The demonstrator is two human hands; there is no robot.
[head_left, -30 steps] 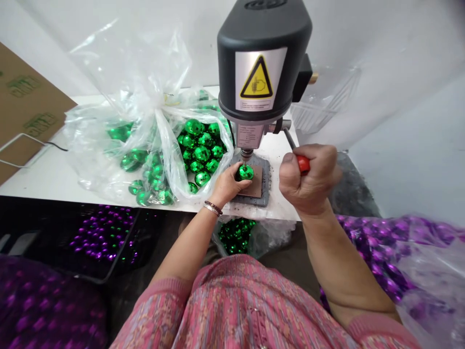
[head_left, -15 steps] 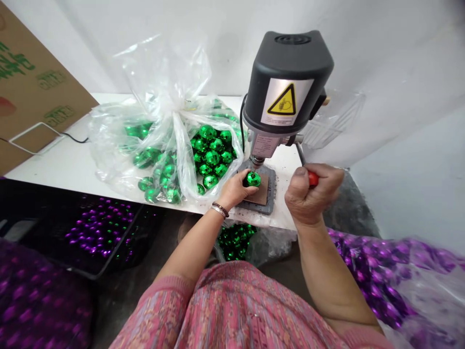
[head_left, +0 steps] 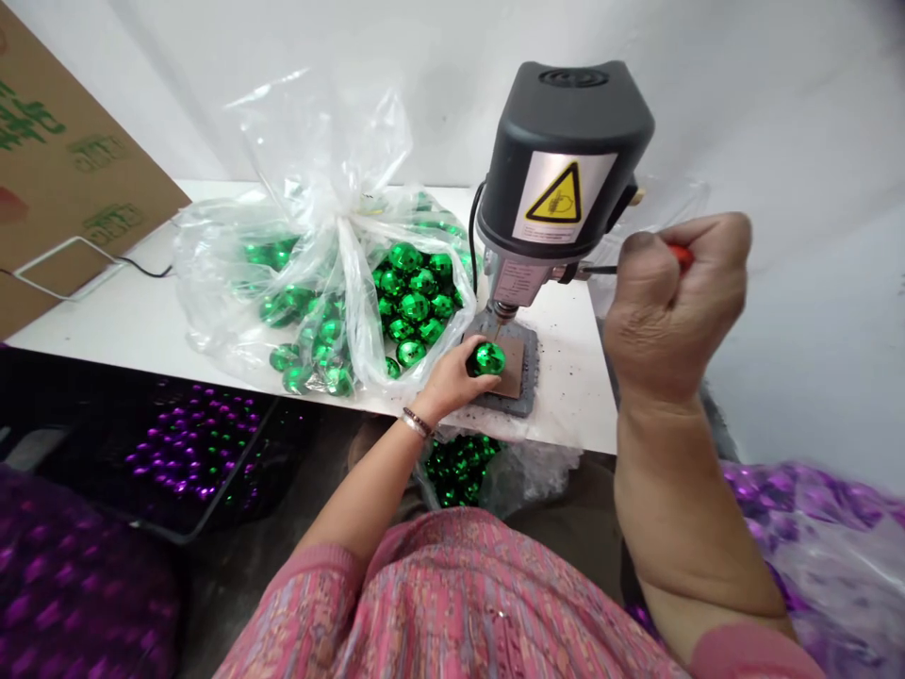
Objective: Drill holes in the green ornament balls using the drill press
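Observation:
A shiny green ball [head_left: 489,358] is held between the thumb and fingers of my left hand [head_left: 456,379]. It is over the brown board [head_left: 510,375] on the grey base [head_left: 527,401] of a drill press [head_left: 566,141]. The thin bit [head_left: 499,330] is just above and behind the ball, apart from it. My right hand [head_left: 675,306] is closed round the red-knobbed lever [head_left: 682,255] at the right of the machine, raised to about the height of its chuck.
Clear plastic bags [head_left: 364,349] with several green balls lie on the white table [head_left: 106,321] at left, beside a cardboard box [head_left: 71,179]. Below are a black crate [head_left: 188,533] with purple and green balls, a bag of green balls [head_left: 459,471] and purple balls [head_left: 834,500] in plastic.
My right hand has swung the lever up and to the right. My left hand has shifted the green ball slightly towards me, and the bit now stands clear of it.

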